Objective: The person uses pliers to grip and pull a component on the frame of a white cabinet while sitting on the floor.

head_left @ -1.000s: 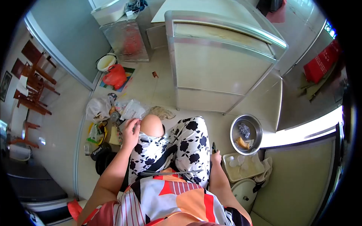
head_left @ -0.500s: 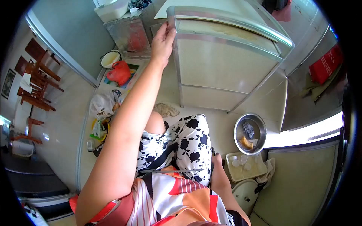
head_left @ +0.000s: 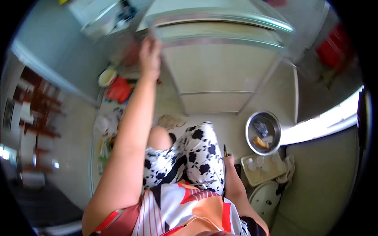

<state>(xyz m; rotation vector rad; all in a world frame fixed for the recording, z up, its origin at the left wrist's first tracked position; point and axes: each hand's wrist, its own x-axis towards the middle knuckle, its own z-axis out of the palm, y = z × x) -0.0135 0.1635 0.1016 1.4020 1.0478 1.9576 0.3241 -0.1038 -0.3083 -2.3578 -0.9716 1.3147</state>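
Note:
My left hand [head_left: 150,59] is stretched far forward, its blurred fingers extended against the left upper edge of a pale cabinet with a metal frame [head_left: 222,92]. Low beside my right thigh, my right hand [head_left: 229,159] is closed around a slim tool [head_left: 225,150] with a dark tip and a yellowish part. Its lower end is hidden in the hand, so its exact kind is unclear. Just right of that hand are a steel basin [head_left: 247,135] holding a grey, crinkled bundle and a yellow-brown piece, and a cream tray [head_left: 256,181] with several small, whitish cups.
A red plastic bag [head_left: 119,90] and a white bucket [head_left: 107,76] stand on the floor at left. A crumpled cloth [head_left: 170,122] lies before my knees. A round-lidded container [head_left: 264,200] is at my right, near a pale panel [head_left: 321,179]. Wooden chairs stand beyond the doorway.
The view has swung, so the cabinet and my left hand appear farther left and blurred. My right hand has come slightly forward, and the tool's tip now shows past my thigh.

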